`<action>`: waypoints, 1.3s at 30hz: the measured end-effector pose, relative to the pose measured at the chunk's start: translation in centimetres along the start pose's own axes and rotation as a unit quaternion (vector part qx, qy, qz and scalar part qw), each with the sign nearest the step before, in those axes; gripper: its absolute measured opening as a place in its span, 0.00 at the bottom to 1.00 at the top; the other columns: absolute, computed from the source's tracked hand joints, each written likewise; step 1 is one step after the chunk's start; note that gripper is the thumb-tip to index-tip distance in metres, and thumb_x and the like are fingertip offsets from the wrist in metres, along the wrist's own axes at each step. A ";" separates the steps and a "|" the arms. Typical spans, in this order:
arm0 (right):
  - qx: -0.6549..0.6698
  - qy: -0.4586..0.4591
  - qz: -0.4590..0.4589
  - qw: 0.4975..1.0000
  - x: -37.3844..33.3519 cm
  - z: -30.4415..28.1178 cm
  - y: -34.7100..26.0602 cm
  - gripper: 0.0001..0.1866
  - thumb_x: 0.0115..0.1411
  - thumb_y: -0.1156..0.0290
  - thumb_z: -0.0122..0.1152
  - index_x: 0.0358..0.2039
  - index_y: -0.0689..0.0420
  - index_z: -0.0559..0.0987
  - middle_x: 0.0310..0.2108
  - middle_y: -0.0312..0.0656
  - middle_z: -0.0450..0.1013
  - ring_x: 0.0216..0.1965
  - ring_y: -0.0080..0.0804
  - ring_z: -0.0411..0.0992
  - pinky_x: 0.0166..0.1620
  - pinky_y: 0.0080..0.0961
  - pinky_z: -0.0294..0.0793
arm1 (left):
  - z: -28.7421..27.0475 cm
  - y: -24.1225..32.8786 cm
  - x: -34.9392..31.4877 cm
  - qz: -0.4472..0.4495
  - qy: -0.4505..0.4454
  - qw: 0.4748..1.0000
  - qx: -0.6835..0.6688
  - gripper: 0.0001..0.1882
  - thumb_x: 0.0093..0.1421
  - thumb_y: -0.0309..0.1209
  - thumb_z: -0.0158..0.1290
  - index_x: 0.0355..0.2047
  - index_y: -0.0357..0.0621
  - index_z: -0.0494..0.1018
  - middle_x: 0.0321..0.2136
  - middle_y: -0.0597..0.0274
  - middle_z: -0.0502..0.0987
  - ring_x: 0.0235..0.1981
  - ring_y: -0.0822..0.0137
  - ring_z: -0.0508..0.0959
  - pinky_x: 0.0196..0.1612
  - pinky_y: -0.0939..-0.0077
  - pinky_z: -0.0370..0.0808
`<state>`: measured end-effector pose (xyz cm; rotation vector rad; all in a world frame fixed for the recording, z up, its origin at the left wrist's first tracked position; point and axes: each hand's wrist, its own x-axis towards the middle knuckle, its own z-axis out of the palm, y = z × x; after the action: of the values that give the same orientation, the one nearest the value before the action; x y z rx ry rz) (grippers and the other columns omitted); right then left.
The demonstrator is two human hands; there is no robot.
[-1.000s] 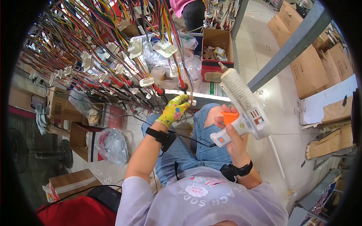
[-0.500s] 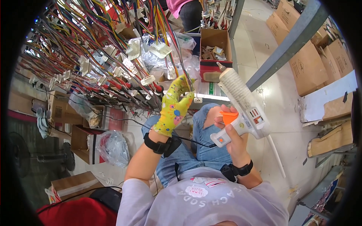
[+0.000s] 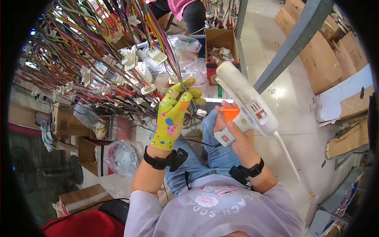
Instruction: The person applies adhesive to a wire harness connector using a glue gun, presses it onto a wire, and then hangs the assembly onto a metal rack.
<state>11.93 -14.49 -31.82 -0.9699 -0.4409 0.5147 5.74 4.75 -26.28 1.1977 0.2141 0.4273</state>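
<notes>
My left hand (image 3: pixel 172 112), in a yellow glove with a flower pattern, is closed around a bundle of coloured wires (image 3: pixel 169 55) that comes down from the hanging mass. Just beyond its fingers hangs a small white connector (image 3: pixel 201 113). My right hand (image 3: pixel 244 144), bare, grips a white hot glue gun (image 3: pixel 246 94) by the handle, the fingers near its orange trigger (image 3: pixel 230 113). The gun's nozzle (image 3: pixel 217 61) points up and to the left, apart from the wires. From its back end trails a white glue stick (image 3: pixel 287 154).
Many hanging wires with white connectors (image 3: pixel 129 59) fill the upper left. An open carton (image 3: pixel 222 39) of small parts stands beyond my hands. A slanting grey metal post (image 3: pixel 294 43) is at the right, with cardboard boxes (image 3: pixel 321 65) behind. Another person (image 3: pixel 187 12) is at the top.
My left hand has moved a little left and its fingers have turned around the wires. The glue gun in my right hand has shifted slightly left and up.
</notes>
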 end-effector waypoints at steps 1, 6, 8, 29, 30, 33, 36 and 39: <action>0.001 0.001 -0.001 1.000 0.3 0.3 0.1 0.31 0.58 0.71 0.59 0.61 0.60 0.60 0.60 0.51 0.61 0.58 0.45 0.64 0.55 0.40 0.69 | -0.1 0.0 -0.2 -0.003 -0.028 0.999 -0.018 0.19 0.64 0.27 0.47 0.55 0.37 0.66 0.42 0.57 0.77 0.39 0.67 0.78 0.43 0.78 0.72; -0.009 -0.019 0.034 0.999 1.1 1.6 2.0 0.33 0.58 0.70 0.61 0.61 0.60 0.60 0.58 0.46 0.64 0.54 0.35 0.69 0.48 0.29 0.74 | 0.3 0.7 -0.9 -0.025 -0.077 0.993 -0.084 0.22 0.62 0.26 0.49 0.57 0.36 0.65 0.44 0.55 0.75 0.41 0.64 0.77 0.45 0.73 0.73; 0.001 -0.018 0.058 0.998 1.0 2.0 2.3 0.31 0.58 0.70 0.61 0.60 0.60 0.61 0.56 0.45 0.66 0.45 0.29 0.73 0.41 0.25 0.77 | 0.1 0.8 -1.0 -0.037 -0.088 0.991 -0.089 0.23 0.60 0.25 0.50 0.57 0.36 0.64 0.45 0.54 0.74 0.42 0.62 0.77 0.47 0.70 0.73; 0.018 0.046 0.013 0.999 0.2 1.6 -0.6 0.28 0.56 0.71 0.62 0.56 0.61 0.65 0.40 0.42 0.70 0.32 0.24 0.71 0.36 0.24 0.74 | -1.5 0.0 -0.8 -0.004 0.034 0.996 0.084 0.17 0.57 0.20 0.54 0.48 0.39 0.71 0.42 0.60 0.77 0.38 0.77 0.74 0.39 0.83 0.72; 0.018 0.045 0.014 0.999 0.2 1.9 -0.8 0.28 0.56 0.71 0.62 0.56 0.61 0.65 0.40 0.42 0.70 0.32 0.24 0.71 0.36 0.24 0.74 | -1.3 0.0 -0.9 0.016 0.058 0.991 0.115 0.17 0.56 0.20 0.55 0.47 0.39 0.72 0.40 0.61 0.77 0.37 0.76 0.75 0.38 0.82 0.72; 0.034 0.042 0.034 0.998 -0.1 2.2 -0.8 0.28 0.57 0.71 0.62 0.57 0.61 0.64 0.46 0.43 0.69 0.33 0.25 0.70 0.38 0.25 0.74 | -1.3 -1.0 -1.6 0.147 0.118 0.934 0.302 0.16 0.54 0.19 0.56 0.45 0.39 0.73 0.35 0.62 0.78 0.35 0.74 0.76 0.36 0.81 0.73; 0.013 0.021 0.038 0.999 -0.1 2.3 -0.4 0.29 0.57 0.71 0.62 0.58 0.60 0.64 0.50 0.44 0.68 0.33 0.26 0.70 0.39 0.28 0.74 | -1.8 -3.7 -3.9 0.252 0.118 0.858 0.431 0.18 0.52 0.19 0.56 0.45 0.40 0.73 0.32 0.61 0.77 0.33 0.72 0.76 0.35 0.79 0.73; 0.022 0.029 0.022 0.999 -0.2 3.1 -0.5 0.28 0.58 0.70 0.61 0.58 0.59 0.64 0.54 0.46 0.66 0.33 0.26 0.70 0.40 0.29 0.73 | -1.3 -5.9 -6.4 0.164 0.038 0.915 0.366 0.19 0.52 0.18 0.54 0.46 0.40 0.73 0.32 0.60 0.76 0.31 0.71 0.76 0.33 0.78 0.73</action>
<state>10.10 -12.76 -29.91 -0.9507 -0.3562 0.5330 0.68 1.31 -32.58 1.9734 0.2493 0.7234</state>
